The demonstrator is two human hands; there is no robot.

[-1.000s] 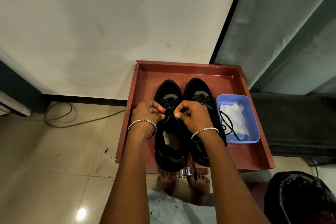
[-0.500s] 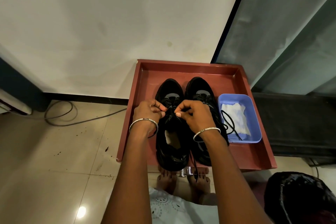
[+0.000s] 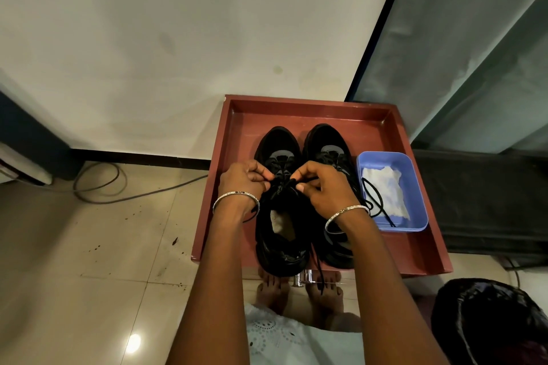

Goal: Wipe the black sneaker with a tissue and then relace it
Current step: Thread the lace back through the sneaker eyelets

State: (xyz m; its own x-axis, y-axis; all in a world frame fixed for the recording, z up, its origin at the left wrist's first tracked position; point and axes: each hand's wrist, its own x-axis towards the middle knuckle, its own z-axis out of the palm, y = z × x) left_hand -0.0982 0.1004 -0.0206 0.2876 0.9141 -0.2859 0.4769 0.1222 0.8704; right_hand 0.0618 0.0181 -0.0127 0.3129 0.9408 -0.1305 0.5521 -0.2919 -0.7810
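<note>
In the lower centre of the frame, a red tray [image 3: 296, 115] sits on a tiled floor [image 3: 89, 246] against a white wall [image 3: 148, 53]. It holds a pair of black sneakers side by side, toes pointing to the top of the frame. The person works over the sneaker on the left [image 3: 277, 142], near the top of its tongue. The left hand [image 3: 241, 179] pinches one strand of black lace [image 3: 283, 184] between thumb and curled fingers. The right hand [image 3: 323, 187] pinches another strand, and the hands nearly meet above the eyelets. The lace's path through the eyelets is too dark to make out.

Right of the second sneaker [image 3: 326, 139], a blue tub [image 3: 385, 155] holds a white tissue [image 3: 385, 187], with a loose black lace [image 3: 375, 201] lying across it.

Wiping appears finished, and lacing seems to have reached the upper eyelets. To do this well, pull both strands with even tension, lay the lace flat rather than twisted, hold the tongue centred, and leave equal ends for tying. Black lace on black fabric hides a missed eyelet, so feel for each hole.
</note>
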